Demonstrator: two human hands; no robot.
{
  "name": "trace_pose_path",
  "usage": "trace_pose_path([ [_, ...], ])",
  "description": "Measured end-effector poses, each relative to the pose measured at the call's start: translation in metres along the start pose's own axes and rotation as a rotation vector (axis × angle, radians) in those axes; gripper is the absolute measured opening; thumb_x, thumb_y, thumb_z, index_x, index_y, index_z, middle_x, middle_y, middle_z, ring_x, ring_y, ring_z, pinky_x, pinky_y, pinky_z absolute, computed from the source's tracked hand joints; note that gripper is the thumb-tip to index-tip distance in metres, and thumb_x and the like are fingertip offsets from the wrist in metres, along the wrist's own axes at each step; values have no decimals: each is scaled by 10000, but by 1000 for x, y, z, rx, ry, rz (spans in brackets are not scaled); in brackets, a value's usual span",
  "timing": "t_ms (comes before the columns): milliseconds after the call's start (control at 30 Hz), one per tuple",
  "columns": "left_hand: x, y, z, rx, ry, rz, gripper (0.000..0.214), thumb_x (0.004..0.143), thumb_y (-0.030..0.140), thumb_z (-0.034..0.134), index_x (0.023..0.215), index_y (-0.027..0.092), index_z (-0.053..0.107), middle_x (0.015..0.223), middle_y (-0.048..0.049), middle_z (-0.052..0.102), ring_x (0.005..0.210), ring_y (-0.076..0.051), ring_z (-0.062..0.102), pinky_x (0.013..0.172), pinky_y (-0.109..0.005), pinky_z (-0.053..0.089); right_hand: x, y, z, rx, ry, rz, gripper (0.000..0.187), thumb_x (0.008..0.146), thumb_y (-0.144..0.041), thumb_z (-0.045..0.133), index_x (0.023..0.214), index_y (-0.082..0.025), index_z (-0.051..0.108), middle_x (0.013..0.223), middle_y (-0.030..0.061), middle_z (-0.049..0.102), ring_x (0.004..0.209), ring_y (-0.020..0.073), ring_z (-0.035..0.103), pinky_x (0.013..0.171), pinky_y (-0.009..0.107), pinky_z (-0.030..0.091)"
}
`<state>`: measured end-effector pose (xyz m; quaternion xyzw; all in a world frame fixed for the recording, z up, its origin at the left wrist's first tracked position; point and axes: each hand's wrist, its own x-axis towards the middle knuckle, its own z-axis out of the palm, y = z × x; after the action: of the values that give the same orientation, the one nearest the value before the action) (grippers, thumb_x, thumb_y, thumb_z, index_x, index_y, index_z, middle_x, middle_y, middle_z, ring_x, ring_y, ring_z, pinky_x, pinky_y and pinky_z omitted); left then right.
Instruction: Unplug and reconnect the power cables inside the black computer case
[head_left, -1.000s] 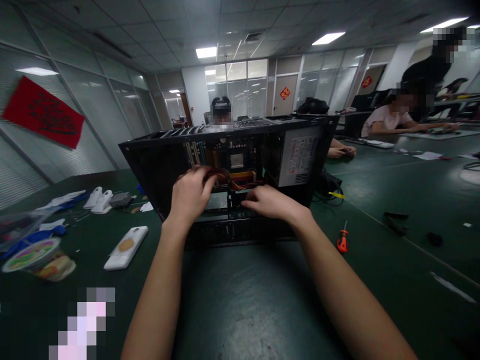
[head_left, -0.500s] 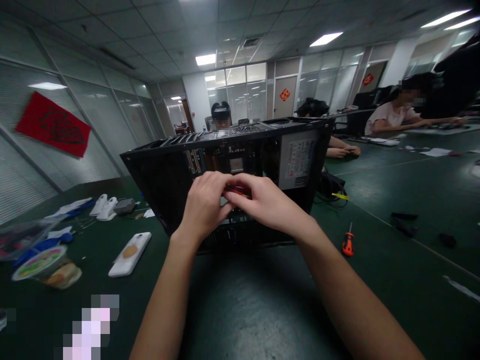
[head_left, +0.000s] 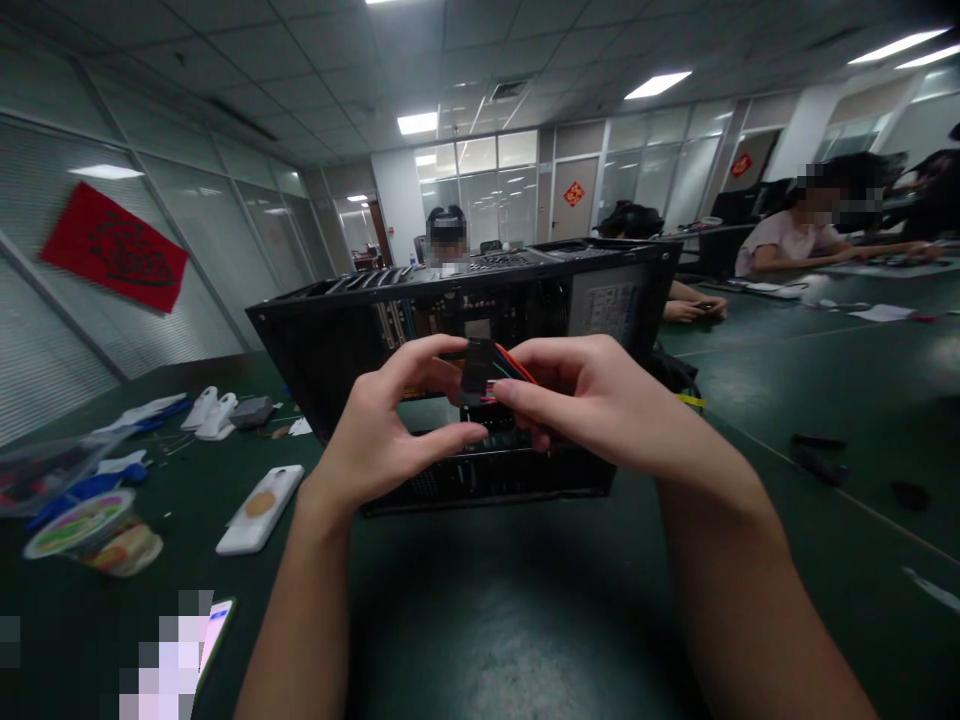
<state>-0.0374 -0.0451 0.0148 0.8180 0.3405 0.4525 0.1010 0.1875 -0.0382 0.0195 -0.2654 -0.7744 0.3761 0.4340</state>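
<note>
A black computer case (head_left: pixel 300 345) lies on the green table in front of me, its open side facing me, with circuit boards and a labelled power supply (head_left: pixel 607 300) inside. In front of that opening, my right hand (head_left: pixel 600 395) pinches a black power connector (head_left: pixel 477 372) by its red, orange and green wires (head_left: pixel 514 364). My left hand (head_left: pixel 390 420) is at the connector's left side, fingertips at its upper edge and thumb spread apart below. Whether the left fingertips press on the connector is hard to see. The wires' far ends are hidden behind my right hand.
A white phone-shaped object (head_left: pixel 259 510), a plastic cup (head_left: pixel 82 535) and white items (head_left: pixel 211 415) lie to the left. Black pieces (head_left: pixel 817 455) lie on the right, beside a table seam. Other people sit beyond the case, one at the right (head_left: pixel 787 245).
My hands, earlier close together around the wires, have drawn apart, bringing the black connector into sight. The left thumb has spread. My right arm has moved outward and now covers the orange screwdriver's spot.
</note>
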Motion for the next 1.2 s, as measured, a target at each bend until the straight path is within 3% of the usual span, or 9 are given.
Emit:
trace_pose_path([
  [133, 0, 7, 7, -163, 28, 30, 600, 777, 369, 808, 1305, 214, 570, 996, -52, 711, 940, -215, 704, 869, -335, 587, 3, -4, 7, -10, 21, 9, 341, 887, -494, 650, 787, -168, 644, 630, -9, 599, 544, 115, 547, 473, 217, 426],
  [367, 0, 4, 10, -319, 21, 17, 582, 826, 333, 768, 1351, 221, 544, 1002, -54, 706, 914, -206, 712, 855, -324, 593, 1, -6, 8, -23, 116, -38, 375, 893, -523, 638, 759, -174, 613, 639, -5, 590, 577, 121, 546, 498, 220, 428],
  [733, -1, 13, 8, -253, 72, 54, 501, 821, 317, 776, 1273, 191, 600, 921, -41, 708, 874, -185, 700, 816, -280, 575, 1, -6, 12, -28, 93, -31, 356, 891, -521, 646, 777, -184, 636, 674, 4, 628, 609, 135, 579, 522, 223, 447],
  [900, -2, 12, 9, -288, 30, 53, 596, 795, 353, 801, 1328, 210, 576, 883, -24, 696, 817, -168, 689, 776, -266, 570, -2, -7, 11, -23, 27, 28, 385, 932, -540, 572, 782, -190, 626, 673, 6, 619, 615, 140, 584, 522, 228, 451],
  [1200, 0, -1, 8, -244, 9, 98, 784, 731, 432, 843, 1413, 219, 521, 899, -28, 670, 796, -162, 652, 761, -274, 554, -3, -6, 8, -61, -129, 70, 283, 926, -454, 614, 841, -184, 608, 727, -7, 625, 679, 141, 596, 607, 236, 478],
])
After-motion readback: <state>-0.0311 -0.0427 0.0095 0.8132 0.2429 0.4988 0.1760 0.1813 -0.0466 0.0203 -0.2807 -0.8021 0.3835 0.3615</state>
